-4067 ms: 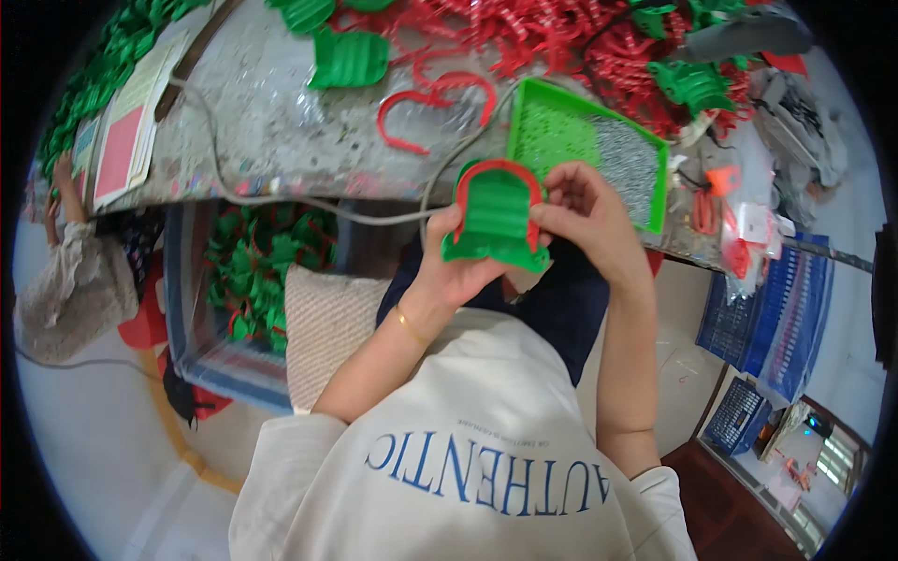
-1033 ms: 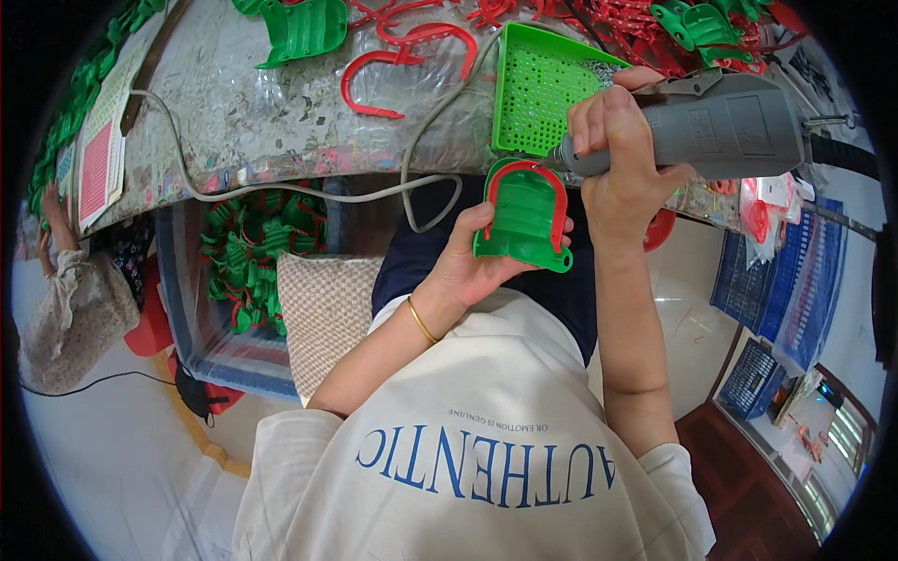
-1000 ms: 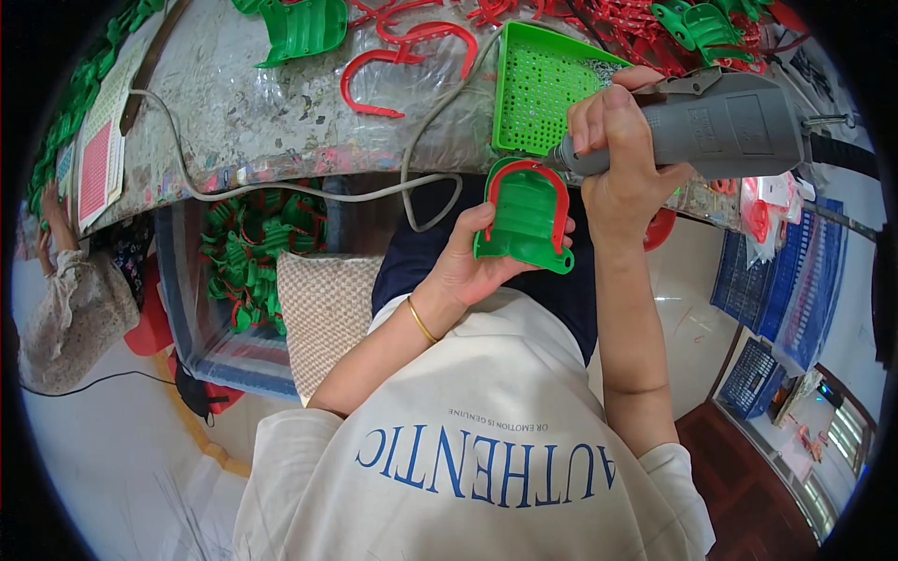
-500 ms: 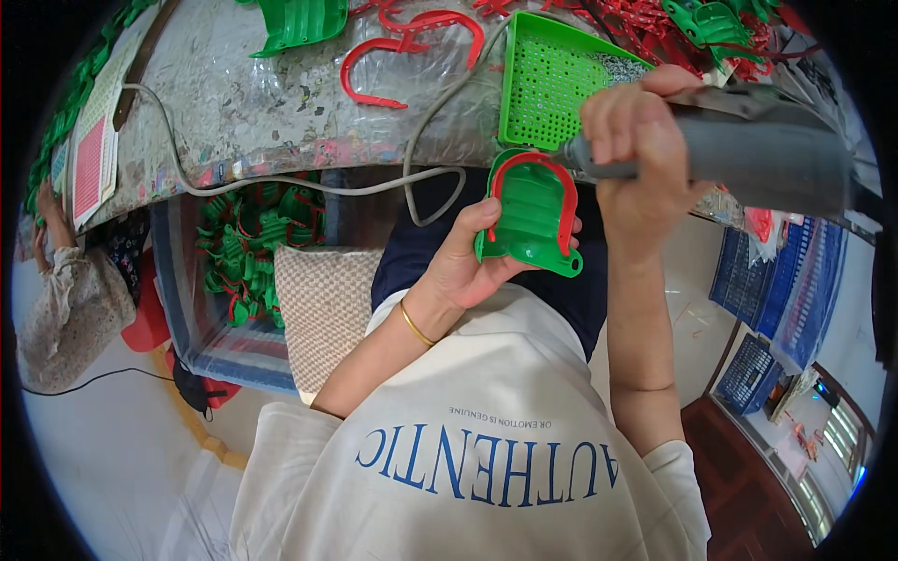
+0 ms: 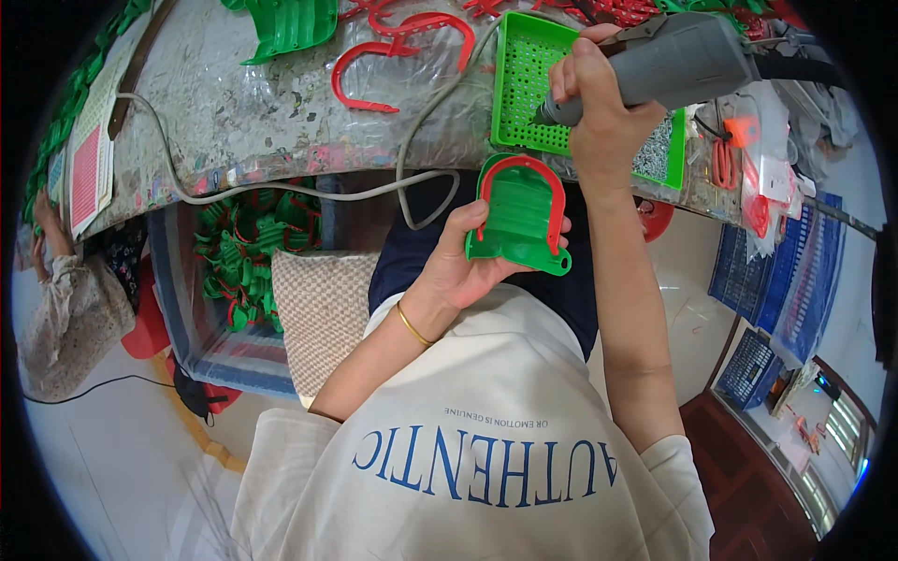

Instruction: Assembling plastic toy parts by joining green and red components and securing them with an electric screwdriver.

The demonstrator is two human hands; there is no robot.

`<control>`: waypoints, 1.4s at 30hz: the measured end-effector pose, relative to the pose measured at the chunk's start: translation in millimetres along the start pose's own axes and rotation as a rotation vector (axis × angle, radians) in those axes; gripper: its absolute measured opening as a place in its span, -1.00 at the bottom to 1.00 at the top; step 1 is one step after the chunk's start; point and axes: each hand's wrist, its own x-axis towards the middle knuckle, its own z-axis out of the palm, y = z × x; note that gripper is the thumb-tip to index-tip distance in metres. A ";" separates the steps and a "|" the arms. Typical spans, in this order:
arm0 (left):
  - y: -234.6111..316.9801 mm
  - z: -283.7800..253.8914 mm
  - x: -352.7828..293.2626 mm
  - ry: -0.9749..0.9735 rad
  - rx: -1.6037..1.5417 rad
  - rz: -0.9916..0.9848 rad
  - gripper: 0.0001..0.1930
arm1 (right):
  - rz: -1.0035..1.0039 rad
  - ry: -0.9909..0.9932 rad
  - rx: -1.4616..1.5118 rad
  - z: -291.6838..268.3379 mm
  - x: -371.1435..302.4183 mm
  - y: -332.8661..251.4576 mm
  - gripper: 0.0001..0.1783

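Note:
My left hand (image 5: 456, 260) grips a green molded plastic piece (image 5: 517, 217), thumb on its left edge and fingers underneath. A red U-shaped plastic strip (image 5: 558, 204) lies along the rim of that piece. My right hand (image 5: 603, 107) is wrapped around a grey electric screwdriver (image 5: 683, 61), whose dark tip points down-left over a bright green tray (image 5: 499, 79). The tray has a perforated section on the left and small metal screws (image 5: 659, 154) in its right part. A gap separates the screwdriver's tip from the held piece.
Red curved strips (image 5: 360, 105) and a green piece (image 5: 292, 28) lie on the plastic-covered table (image 5: 253, 122). A grey cable (image 5: 281, 187) loops over its front edge. Below stands a bin (image 5: 182, 318) of green-and-red pieces. Another person's sleeve (image 5: 75, 318) shows far left.
My right hand has lifted the electric screwdriver away from the held piece, up over the green tray. My left hand keeps its hold, nearly still. The view has shifted slightly.

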 end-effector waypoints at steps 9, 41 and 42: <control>1.6 -3.1 1.6 0.026 -0.005 -0.006 -0.24 | -0.008 0.023 -0.050 3.4 -3.3 4.9 -0.83; -0.6 10.9 -3.1 0.076 0.153 0.076 -0.29 | 0.086 -0.108 -0.087 -7.6 -58.1 -91.2 -0.78; -1.5 12.1 -3.4 0.077 0.155 0.075 -0.29 | 0.093 -0.095 -0.088 -8.0 -59.5 -91.0 -0.79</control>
